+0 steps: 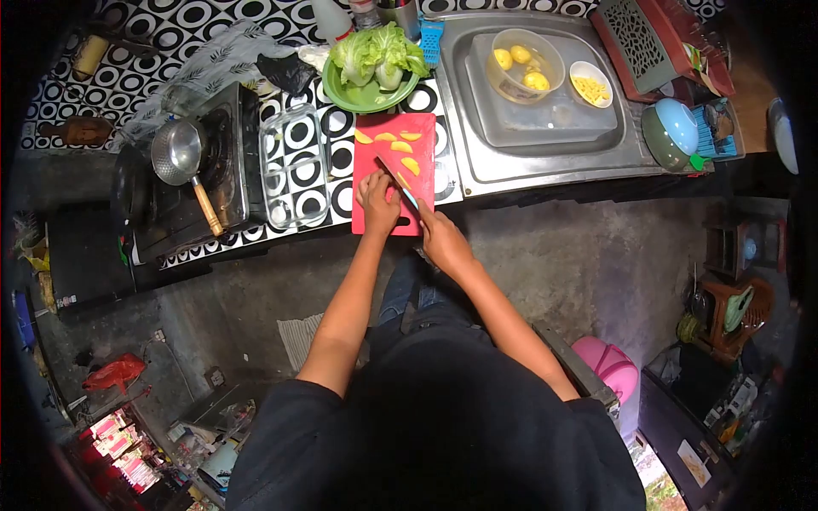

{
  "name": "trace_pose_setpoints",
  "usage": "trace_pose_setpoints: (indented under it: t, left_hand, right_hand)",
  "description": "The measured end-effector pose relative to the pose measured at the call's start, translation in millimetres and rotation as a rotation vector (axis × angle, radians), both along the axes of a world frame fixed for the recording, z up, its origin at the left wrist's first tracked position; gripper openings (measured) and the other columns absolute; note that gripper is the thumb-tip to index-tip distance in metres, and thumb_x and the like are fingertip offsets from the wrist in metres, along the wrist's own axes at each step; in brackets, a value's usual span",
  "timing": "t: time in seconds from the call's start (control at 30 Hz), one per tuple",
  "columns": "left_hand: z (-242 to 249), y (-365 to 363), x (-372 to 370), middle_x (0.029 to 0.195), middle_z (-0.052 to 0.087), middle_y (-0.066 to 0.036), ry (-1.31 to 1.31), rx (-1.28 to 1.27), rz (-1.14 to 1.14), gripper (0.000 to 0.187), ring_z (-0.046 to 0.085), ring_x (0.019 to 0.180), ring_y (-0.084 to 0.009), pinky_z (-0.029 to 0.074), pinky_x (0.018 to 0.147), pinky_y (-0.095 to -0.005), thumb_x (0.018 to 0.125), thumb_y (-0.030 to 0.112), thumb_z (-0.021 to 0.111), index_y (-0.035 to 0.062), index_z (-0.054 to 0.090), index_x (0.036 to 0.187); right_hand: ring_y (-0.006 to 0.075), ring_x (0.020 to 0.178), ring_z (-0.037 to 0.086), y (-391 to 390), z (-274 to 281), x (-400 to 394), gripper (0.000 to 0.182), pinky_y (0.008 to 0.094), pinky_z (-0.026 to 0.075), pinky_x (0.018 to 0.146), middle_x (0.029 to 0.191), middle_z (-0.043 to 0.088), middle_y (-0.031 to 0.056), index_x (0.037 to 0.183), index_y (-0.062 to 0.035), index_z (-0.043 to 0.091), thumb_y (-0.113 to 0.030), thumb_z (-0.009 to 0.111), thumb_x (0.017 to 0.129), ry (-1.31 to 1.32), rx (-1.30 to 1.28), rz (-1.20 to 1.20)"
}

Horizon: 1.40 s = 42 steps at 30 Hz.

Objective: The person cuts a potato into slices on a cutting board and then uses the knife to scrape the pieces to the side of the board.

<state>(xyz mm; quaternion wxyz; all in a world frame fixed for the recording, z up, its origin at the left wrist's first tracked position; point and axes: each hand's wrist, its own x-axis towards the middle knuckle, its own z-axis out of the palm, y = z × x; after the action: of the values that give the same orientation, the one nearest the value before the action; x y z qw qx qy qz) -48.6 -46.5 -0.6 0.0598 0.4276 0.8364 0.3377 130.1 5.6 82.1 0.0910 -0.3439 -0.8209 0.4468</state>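
Note:
A red cutting board point(371, 128) lies on the tiled counter, with several yellow slices point(410, 166) spread over its upper and right parts. My right hand point(445, 241) is closed around the handle of a knife point(397, 180) at the board's right edge. The blade points up and left across the board. My left hand point(378, 201) rests on the board just left of the blade, its fingers bent together; whatever they may press on is too small to make out. Above the board stands a green bowl point(362, 100) with leafy greens point(375, 58).
A glass dish point(294, 166) sits left of the board, beside a stove point(230, 153) holding a strainer point(177, 152). On the right, the sink point(464, 111) has a bowl of peeled yellow pieces point(527, 66) and a small bowl of cut strips point(590, 85). A dish rack point(635, 43) stands beyond.

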Motion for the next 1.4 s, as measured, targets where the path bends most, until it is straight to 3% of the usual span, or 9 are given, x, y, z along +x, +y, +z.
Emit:
trace_pose_setpoints:
  t: [0.37, 0.47, 0.67, 0.97, 1.17, 1.4]
  left_hand:
    - [-4, 0, 1, 0.129, 0.059, -0.012, 0.030, 0.041, -0.001, 0.040, 0.047, 0.126, -0.0353, 0.031, 0.109, -0.0505, 0.073, 0.005, 0.071, 0.0047, 0.064, 0.112]
    - [-6, -1, 0, 0.130, 0.059, -0.012, 0.035, 0.032, -0.001, 0.042, 0.047, 0.126, -0.0357, 0.031, 0.109, -0.0505, 0.073, 0.005, 0.070, 0.0041, 0.063, 0.114]
    - [-6, -1, -1, 0.130, 0.059, -0.013, 0.039, 0.027, -0.008, 0.044, 0.047, 0.126, -0.0359, 0.031, 0.109, -0.0502, 0.072, 0.004, 0.071, 0.0041, 0.063, 0.115]
    - [-3, 0, 0, 0.129, 0.059, -0.012, 0.040, 0.019, -0.004, 0.044, 0.047, 0.125, -0.0354, 0.031, 0.108, -0.0499, 0.072, 0.003, 0.071, 0.0045, 0.062, 0.115]
    - [-2, 0, 2, 0.128, 0.059, -0.010, 0.041, 0.043, -0.005, 0.045, 0.047, 0.125, -0.0351, 0.031, 0.108, -0.0496, 0.073, 0.003, 0.070, 0.0059, 0.063, 0.116]
    - [-2, 1, 1, 0.127, 0.059, -0.011, 0.041, 0.038, 0.004, 0.044, 0.048, 0.124, -0.0351, 0.031, 0.109, -0.0491, 0.072, 0.003, 0.070, 0.0065, 0.064, 0.115]
  right_hand:
    - [0.0479, 0.089, 0.064, -7, 2, 7, 0.049, 0.0551, 0.051, 0.078, 0.098, 0.062, 0.0271, 0.149, -0.0107, 0.043, -0.012, 0.049, 0.100, -0.043, -0.017, 0.005]
    - [0.0450, 0.090, 0.063, -5, -2, -8, 0.048, 0.0509, 0.050, 0.081, 0.096, 0.063, 0.0262, 0.148, -0.0080, 0.046, -0.009, 0.049, 0.100, 0.015, 0.010, -0.030]
    - [0.0487, 0.089, 0.064, -9, 3, 10, 0.049, 0.0551, 0.051, 0.079, 0.097, 0.063, 0.0269, 0.149, -0.0103, 0.042, -0.011, 0.048, 0.100, -0.011, -0.028, 0.001]
    - [0.0459, 0.091, 0.063, -3, -3, -10, 0.048, 0.0523, 0.049, 0.081, 0.096, 0.064, 0.0273, 0.148, -0.0067, 0.044, -0.011, 0.049, 0.100, -0.009, 0.013, -0.007]
    - [0.0482, 0.094, 0.062, -3, 22, 4, 0.047, 0.0540, 0.048, 0.082, 0.101, 0.064, 0.0299, 0.146, -0.0057, 0.045, -0.011, 0.049, 0.100, -0.073, -0.107, 0.002]
    - [0.0481, 0.095, 0.063, -1, 5, -12, 0.047, 0.0545, 0.049, 0.082, 0.100, 0.064, 0.0291, 0.147, -0.0066, 0.044, -0.010, 0.047, 0.100, -0.027, -0.045, -0.011]
